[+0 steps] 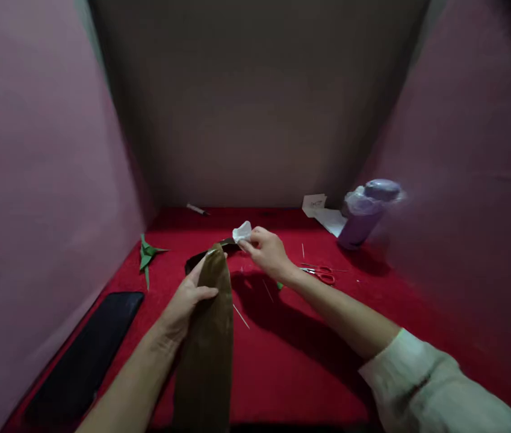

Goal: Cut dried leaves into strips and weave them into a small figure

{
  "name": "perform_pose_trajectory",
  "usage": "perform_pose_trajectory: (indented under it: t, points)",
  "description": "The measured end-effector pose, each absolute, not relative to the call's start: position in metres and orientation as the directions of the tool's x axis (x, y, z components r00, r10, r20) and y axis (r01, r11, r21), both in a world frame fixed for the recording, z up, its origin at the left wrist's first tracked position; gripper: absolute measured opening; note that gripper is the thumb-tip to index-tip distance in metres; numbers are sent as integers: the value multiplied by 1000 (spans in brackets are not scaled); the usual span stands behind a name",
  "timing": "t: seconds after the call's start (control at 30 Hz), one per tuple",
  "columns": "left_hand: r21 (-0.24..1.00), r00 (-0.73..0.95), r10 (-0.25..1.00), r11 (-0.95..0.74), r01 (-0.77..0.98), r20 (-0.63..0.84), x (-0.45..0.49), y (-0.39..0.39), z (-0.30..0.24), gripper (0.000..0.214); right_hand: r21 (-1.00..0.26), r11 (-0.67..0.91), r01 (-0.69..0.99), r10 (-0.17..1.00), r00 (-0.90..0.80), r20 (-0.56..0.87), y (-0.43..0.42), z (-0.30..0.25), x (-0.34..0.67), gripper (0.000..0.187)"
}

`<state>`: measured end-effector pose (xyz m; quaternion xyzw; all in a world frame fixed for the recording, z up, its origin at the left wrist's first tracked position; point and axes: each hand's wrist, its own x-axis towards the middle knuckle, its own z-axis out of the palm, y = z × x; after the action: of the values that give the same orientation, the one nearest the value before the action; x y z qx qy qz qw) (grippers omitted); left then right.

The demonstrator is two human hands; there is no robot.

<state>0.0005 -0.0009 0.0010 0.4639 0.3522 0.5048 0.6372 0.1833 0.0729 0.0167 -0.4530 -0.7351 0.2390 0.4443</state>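
Observation:
My left hand (pixel 191 300) grips a long olive-brown leaf strip (pixel 210 355), its thumb pressed on the front face. The strip narrows to a folded, slightly shiny top and runs down past the lower edge of the view. Between the thumb and fingers of my right hand (pixel 268 249) is a small white tissue or cloth (pixel 242 232), raised a little beyond the strip's tip. Behind both hands a dark curved band (pixel 195 260) shows in part; whether it joins the strip I cannot tell.
Red-handled scissors (pixel 324 276) and thin sticks (pixel 241 317) lie on the red cloth (pixel 282 373). At left are a green folded-leaf piece (pixel 147 255) and a black flat case (pixel 88 355). A syringe (pixel 197 209), white papers (pixel 322 215) and a purple container (pixel 363 219) stand farther back.

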Motion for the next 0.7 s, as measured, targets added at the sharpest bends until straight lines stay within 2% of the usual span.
perform_pose_trajectory:
  t: [0.13,0.2,0.33,0.4,0.47,0.57,0.7]
  points:
    - [967,135,991,56,-250,-22,5,0,8,80,-782,458,423,888,-263,377,57,11,190,26]
    - [985,65,998,13,-172,-2,8,4,15,81,-772,476,421,878,-275,391,42,14,193,23]
    - [985,5,987,-163,62,163,12,13,45,86,-687,559,464,829,-288,480,16,26,201,25]
    - [943,17,964,-265,202,267,12,16,68,86,-691,558,459,828,-266,493,11,31,208,25]
    - [852,19,928,-350,390,373,13,17,93,84,-744,527,410,850,-240,469,10,34,218,22]
    - [632,101,880,-409,658,464,22,17,130,85,-825,458,331,889,-183,420,12,37,236,22]
    - [196,144,886,-251,948,440,50,16,165,88,-868,401,294,914,-66,400,13,41,262,25]
